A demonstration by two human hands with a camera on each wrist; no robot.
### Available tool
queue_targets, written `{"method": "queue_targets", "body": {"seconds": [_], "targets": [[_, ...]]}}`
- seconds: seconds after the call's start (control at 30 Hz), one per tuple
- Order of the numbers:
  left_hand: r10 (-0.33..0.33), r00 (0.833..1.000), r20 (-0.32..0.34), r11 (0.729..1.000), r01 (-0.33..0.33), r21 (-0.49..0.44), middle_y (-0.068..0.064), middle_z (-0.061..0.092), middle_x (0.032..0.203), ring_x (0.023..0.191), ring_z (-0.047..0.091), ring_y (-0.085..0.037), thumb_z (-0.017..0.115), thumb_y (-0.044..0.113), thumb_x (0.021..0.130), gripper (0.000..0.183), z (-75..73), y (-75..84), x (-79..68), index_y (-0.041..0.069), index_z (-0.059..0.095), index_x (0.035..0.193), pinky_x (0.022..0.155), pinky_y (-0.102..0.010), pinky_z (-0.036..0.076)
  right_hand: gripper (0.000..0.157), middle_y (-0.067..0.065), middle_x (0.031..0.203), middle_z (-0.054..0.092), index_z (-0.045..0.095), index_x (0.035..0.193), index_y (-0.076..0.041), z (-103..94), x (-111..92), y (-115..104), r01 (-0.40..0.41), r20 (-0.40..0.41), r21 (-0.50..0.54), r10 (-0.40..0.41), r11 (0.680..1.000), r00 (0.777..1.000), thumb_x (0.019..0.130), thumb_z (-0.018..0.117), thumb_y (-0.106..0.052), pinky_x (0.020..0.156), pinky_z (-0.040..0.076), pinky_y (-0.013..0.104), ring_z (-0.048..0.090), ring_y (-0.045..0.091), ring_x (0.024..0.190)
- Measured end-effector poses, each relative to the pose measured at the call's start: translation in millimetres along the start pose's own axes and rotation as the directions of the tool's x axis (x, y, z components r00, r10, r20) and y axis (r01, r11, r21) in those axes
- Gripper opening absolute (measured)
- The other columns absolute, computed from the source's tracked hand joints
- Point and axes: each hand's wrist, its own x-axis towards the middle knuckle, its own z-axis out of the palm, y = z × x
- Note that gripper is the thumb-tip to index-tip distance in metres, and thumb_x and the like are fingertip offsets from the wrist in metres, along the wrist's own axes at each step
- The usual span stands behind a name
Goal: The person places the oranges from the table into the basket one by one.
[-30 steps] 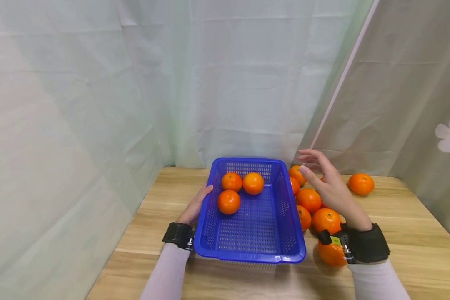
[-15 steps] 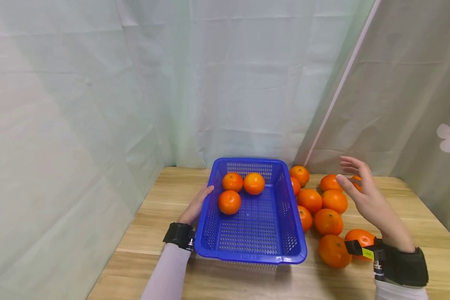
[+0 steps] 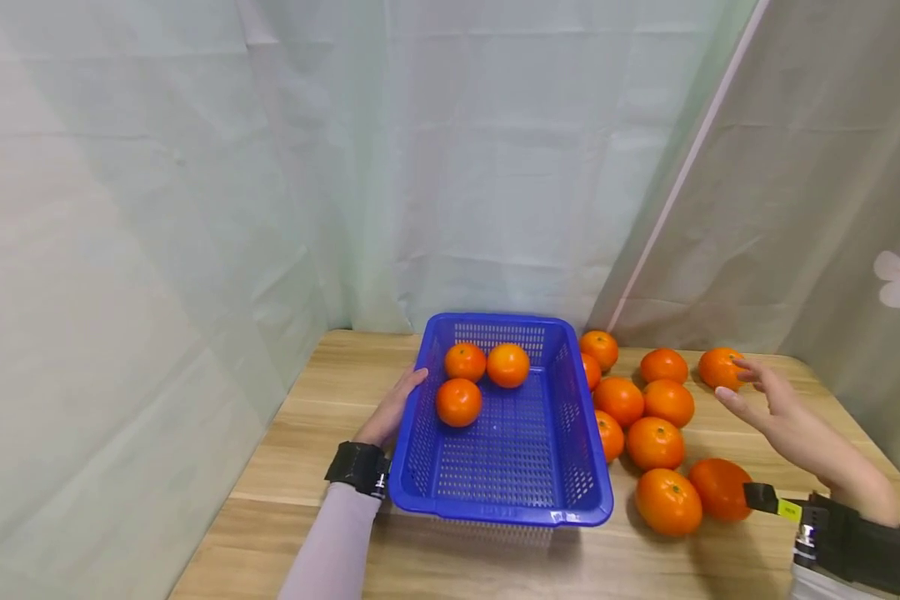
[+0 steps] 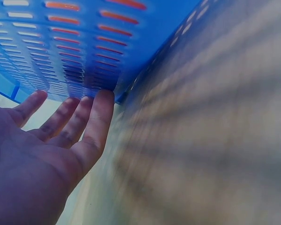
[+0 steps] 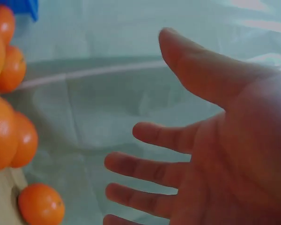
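A blue perforated plastic basket (image 3: 498,446) stands on the wooden table, with three oranges inside; one orange (image 3: 459,402) lies near its left wall. My left hand (image 3: 390,410) is at the basket's left side. In the left wrist view, the slightly bent fingers (image 4: 96,124) touch the slotted outer wall (image 4: 51,51). To the right, my right hand (image 3: 798,421) hovers over the table, fingers spread and palm bare in the right wrist view. Its fingertips partly overlap the far right orange (image 3: 720,368) in the head view; contact is not visible there.
Several loose oranges (image 3: 656,443) lie in a cluster along the basket's right side. Two more, one of them the nearest orange (image 3: 668,502), sit toward the front. A pale curtain (image 3: 487,167) hangs behind the wooden table (image 3: 270,517).
My right hand has moved right and a little down, away from the cluster beside the basket, uncovering several oranges. The left hand and basket have stayed put.
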Motion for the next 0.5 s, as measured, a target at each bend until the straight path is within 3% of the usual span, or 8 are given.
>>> {"method": "queue_targets", "body": {"seconds": [0.1,0.17,0.37,0.5], "targets": [[-0.001,1.0,-0.03,1.0,0.002,0.008,-0.015,0.028,0.153,0.125,0.045,-0.039,0.041,0.051,0.099,0.06,-4.3,-7.4,5.0,0.033,0.016,0.151,0.093,-0.055,0.047,0.072,0.04,0.136,0.027,0.009,0.146,0.009,2.6,0,11,-0.06,0.095,-0.034,0.063,0.998,0.993,0.103,0.042,-0.037,0.084,0.034,0.073,0.025,0.061,0.121],[0.003,0.999,-0.038,1.0,-0.003,0.011,-0.012,0.029,0.153,0.126,0.044,-0.039,0.043,0.055,0.097,0.062,-7.1,-11.3,7.8,0.036,0.017,0.15,0.093,-0.056,0.047,0.073,0.04,0.134,0.029,0.011,0.145,0.01,6.5,1,20,-0.096,0.183,-0.053,0.105,0.994,0.978,0.102,0.042,-0.04,0.083,0.04,0.068,0.031,0.06,0.119],[0.011,0.999,-0.048,1.0,-0.011,0.008,-0.008,0.027,0.154,0.129,0.041,-0.037,0.043,0.057,0.096,0.063,-7.2,-12.8,8.6,0.037,0.019,0.15,0.097,-0.056,0.044,0.077,0.042,0.133,0.031,0.013,0.143,0.01,17.0,8,44,-0.225,0.414,-0.064,0.231,0.972,0.88,0.099,0.045,-0.045,0.085,0.043,0.064,0.042,0.055,0.114],[0.0,0.999,-0.043,1.0,0.001,0.002,-0.008,0.026,0.155,0.129,0.041,-0.037,0.041,0.054,0.098,0.06,-5.9,-12.8,7.7,0.037,0.017,0.15,0.096,-0.056,0.044,0.075,0.041,0.135,0.029,0.015,0.145,0.006,20.5,8,51,-0.275,0.479,-0.008,0.245,0.962,0.843,0.098,0.05,-0.041,0.085,0.045,0.062,0.046,0.048,0.113]]}}
